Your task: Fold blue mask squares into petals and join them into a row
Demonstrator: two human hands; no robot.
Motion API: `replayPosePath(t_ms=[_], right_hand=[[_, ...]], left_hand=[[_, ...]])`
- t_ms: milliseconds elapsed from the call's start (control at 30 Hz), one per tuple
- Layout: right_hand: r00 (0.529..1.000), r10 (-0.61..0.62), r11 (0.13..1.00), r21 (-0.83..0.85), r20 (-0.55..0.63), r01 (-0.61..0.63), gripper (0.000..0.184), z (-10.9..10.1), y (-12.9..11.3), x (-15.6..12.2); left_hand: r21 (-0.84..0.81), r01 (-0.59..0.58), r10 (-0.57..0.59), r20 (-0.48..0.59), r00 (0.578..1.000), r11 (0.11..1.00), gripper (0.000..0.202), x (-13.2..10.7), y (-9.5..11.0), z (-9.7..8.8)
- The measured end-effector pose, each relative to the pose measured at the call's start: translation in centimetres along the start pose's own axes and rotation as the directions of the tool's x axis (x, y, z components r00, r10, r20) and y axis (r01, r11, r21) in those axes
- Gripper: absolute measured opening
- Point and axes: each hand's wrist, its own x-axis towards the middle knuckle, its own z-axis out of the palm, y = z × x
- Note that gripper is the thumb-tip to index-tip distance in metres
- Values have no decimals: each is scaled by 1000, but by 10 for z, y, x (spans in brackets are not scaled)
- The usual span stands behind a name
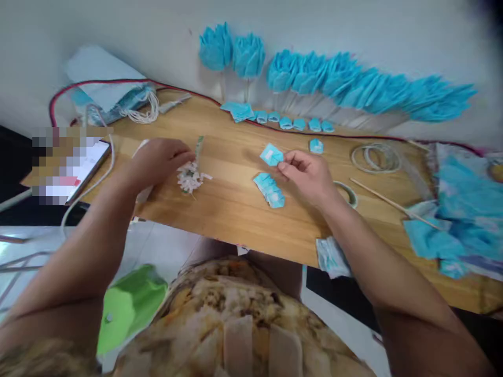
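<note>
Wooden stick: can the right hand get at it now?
Probably yes: the stick has its left end uncovered on the table, near the tape roll. The right hand pinches a blue piece, though, so it may need to put that down first.

– Where does the view look from?
– The wearer's head, facing forward and down across the wooden desk (228, 212) to the pale wall (157, 36) behind.
– How near?
– Close: forearms (369, 241) run in from the lower corners, left hand (165, 154) and right hand (308, 170) sit around mid-view, and patterned clothing (208, 314) fills the bottom centre.
</note>
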Motion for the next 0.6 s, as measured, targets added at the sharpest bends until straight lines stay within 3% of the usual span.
replayPosePath(t_ms=[233,367,467,600], right_hand=[[999,50,998,44,20,-51,16,1,-1,-3],[998,64,994,85,28,-66,15,2,-1,-4],[996,72,991,107,58,-78,17,2,-2,-4],[990,94,984,144,104,-108,17,2,-5,-5]], left_hand=[[-89,56,-65,-97,993,994,15,-4,-2,9],[-139,-35,5,-209,978,990,13,-5,-2,11],[-297,-159,59,-319,946,942,22,-5,17,15],[-575,-259,146,-236,961,776,37,4,60,25]])
